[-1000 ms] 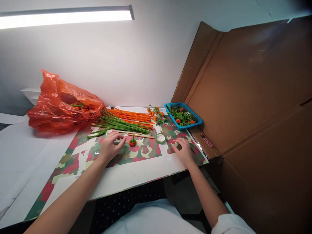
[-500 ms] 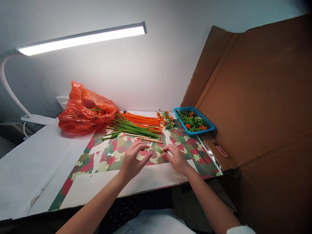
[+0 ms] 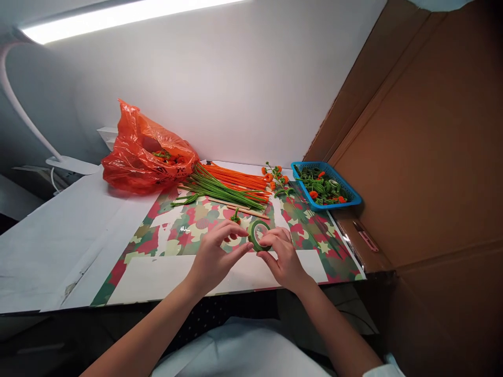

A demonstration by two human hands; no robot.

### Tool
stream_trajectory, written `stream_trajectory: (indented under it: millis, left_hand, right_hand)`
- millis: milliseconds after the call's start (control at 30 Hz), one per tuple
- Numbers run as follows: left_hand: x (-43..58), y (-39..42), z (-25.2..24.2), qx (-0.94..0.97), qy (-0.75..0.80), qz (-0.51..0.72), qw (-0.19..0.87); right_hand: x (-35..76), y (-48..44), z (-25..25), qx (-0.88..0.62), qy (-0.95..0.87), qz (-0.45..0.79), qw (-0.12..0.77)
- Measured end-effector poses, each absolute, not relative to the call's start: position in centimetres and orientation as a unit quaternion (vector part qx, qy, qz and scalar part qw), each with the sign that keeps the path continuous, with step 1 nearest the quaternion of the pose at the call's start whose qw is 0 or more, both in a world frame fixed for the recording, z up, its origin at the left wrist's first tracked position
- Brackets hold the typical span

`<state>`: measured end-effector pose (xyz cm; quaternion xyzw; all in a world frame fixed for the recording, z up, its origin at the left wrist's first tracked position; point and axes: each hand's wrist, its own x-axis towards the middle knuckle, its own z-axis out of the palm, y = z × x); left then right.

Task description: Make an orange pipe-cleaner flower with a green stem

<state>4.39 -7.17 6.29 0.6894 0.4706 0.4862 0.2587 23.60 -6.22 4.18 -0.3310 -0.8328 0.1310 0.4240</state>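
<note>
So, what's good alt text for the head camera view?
A person's right hand holds a roll of green tape, the left hand at its edge. Behind lie green stems and orange stems, between a red plastic bag and a blue basket of greenery.

1. One camera, worn on the person's head, looks forward and down across the desk [image 3: 98, 225] from above its near side.
2. It faces a pale wall [image 3: 267, 89] behind the desk; the upper border crops the lamp [image 3: 118, 18].
3. The left hand [image 3: 214, 256] and right hand [image 3: 286, 262] sit near mid-frame, fairly small, with the forearms [image 3: 153, 327] entering from below.
4. The wearer's pale clothing [image 3: 239, 351], nearest the lens, shows along the bottom.
5. The wide view takes in the cardboard [image 3: 440, 131] at right, cut by the frame.
</note>
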Motion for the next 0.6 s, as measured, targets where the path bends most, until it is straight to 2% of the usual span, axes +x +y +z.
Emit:
stream_trajectory:
  millis: [367, 600]
  left_hand:
    - [3.3, -6.8, 6.9, 0.748, 0.454, 0.414, 0.251]
    - [3.1, -7.4, 6.2, 0.747, 0.452, 0.405, 0.271]
  right_hand:
    - [23.4, -6.4, 4.5, -0.326, -0.858, 0.122, 0.379]
    - [23.4, -6.2, 4.1, -0.397, -0.813, 0.123, 0.408]
